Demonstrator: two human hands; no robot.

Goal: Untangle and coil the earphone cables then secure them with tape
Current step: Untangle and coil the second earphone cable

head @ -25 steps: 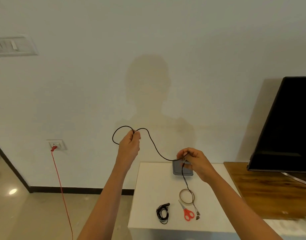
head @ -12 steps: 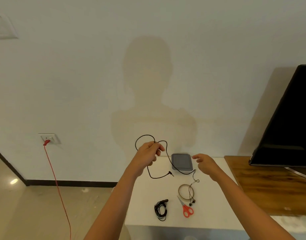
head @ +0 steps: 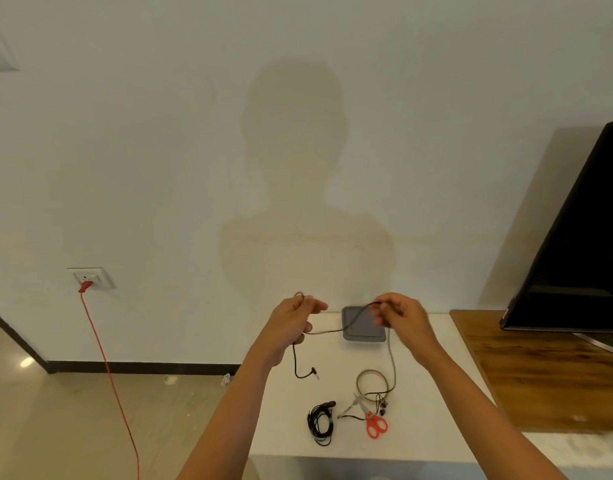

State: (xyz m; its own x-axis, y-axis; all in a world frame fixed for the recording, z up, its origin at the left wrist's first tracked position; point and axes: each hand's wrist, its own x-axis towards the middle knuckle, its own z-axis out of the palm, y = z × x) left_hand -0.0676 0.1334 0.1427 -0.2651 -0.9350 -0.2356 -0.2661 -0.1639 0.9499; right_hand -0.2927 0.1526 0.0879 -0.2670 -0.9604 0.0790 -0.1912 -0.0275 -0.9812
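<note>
wall (head: 159, 150): plain white, a person's shadow on it
socket (head: 90, 278): red cord (head: 105, 362) plugged in
floor (head: 55, 420): glossy beige
table (head: 433, 403): white
sideboard (head: 540, 368): wood, dark screen (head: 582, 258) on it

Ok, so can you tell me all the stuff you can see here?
earphone cable: 1, dark, stretched between both hands
coiled earphones: 1, black, table front
scissors: 1, red handles, table front
tape ring: 1, brownish, behind scissors
pad: 1, grey, table back
table: 1, white, centre
TV: 1, black, right
cord: 1, red, wall socket
left hand: gripping cable
right hand: pinching cable
</note>
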